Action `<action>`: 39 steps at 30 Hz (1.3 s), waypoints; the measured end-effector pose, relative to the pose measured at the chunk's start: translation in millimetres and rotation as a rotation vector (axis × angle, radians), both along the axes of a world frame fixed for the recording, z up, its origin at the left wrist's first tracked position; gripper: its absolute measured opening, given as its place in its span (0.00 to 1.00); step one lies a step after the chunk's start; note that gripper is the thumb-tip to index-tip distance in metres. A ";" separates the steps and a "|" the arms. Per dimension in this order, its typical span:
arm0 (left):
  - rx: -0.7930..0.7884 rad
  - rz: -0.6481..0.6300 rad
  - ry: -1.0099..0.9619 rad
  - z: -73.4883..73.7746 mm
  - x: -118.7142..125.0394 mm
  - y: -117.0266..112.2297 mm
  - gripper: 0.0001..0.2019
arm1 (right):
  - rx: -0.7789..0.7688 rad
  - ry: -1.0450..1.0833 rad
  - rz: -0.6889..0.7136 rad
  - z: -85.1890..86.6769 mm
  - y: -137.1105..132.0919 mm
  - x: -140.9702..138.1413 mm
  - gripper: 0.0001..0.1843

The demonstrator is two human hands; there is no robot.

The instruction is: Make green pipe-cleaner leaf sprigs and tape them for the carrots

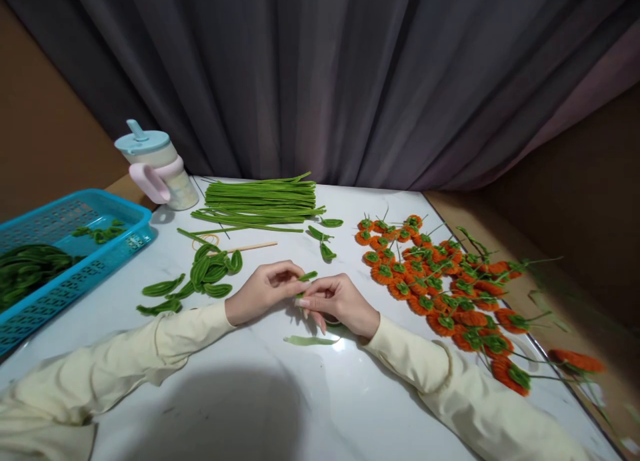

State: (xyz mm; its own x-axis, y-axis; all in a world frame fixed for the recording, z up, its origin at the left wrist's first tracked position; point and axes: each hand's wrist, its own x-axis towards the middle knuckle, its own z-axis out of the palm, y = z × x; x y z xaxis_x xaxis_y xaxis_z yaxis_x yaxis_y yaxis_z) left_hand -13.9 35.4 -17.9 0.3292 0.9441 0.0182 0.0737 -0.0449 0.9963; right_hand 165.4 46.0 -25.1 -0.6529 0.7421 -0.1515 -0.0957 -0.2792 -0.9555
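Near the middle of the white table, my left hand (265, 291) is closed, thumb and fingers pinching a short green pipe-cleaner piece (307, 275). My right hand (345, 304) meets it from the right, its fingertips pinched on the lower part of the same piece. Fingers hide most of that piece, so its full shape cannot be made out. A pile of green pipe-cleaner leaves (207, 271) lies left of my left hand. Beyond my hands are a few loose leaves (327, 251). A flat green strip (311, 340) rests on the table just below my hands.
A bundle of green pipe cleaners (260, 197) lies at the back, with a thin wooden stick (253, 247) before it. Many orange fuzzy pieces with green tops (415, 267) cover the right side. At left stand a blue basket (135, 224) holding green pieces and a lidded cup (177, 187).
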 end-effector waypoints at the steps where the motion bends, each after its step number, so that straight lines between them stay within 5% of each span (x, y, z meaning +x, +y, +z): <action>1: 0.041 0.029 0.063 1.8 1.1 -1.6 0.12 | -0.001 0.004 0.001 0.5 0.0 -0.1 0.17; 7: 0.255 0.163 0.233 3.2 5.4 -10.1 0.08 | -0.076 0.105 0.048 1.5 3.7 1.4 0.16; 21: 0.680 0.202 0.365 -5.5 3.7 -15.7 0.03 | -0.207 0.198 0.140 -10.4 9.4 2.0 0.13; 25: 0.699 0.248 0.392 -5.1 4.5 -16.2 0.02 | -0.193 0.200 0.154 -5.8 8.2 3.2 0.15; 34: 0.471 0.308 0.532 4.6 9.1 -16.4 0.02 | 0.052 -0.060 0.002 -0.8 -6.1 -2.3 0.15; 39: 0.400 0.258 0.583 7.2 7.4 -15.6 0.04 | 0.410 -0.177 -0.206 -5.8 -11.0 -5.9 0.10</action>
State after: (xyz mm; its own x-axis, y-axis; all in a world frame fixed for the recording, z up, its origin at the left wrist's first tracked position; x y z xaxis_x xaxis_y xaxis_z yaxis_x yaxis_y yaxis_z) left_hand -6.6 19.8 -10.7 0.1595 0.9507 0.2661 0.6415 -0.3047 0.7040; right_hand 159.6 35.0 -30.8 -0.4767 0.8750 0.0847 0.0644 0.1308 -0.9893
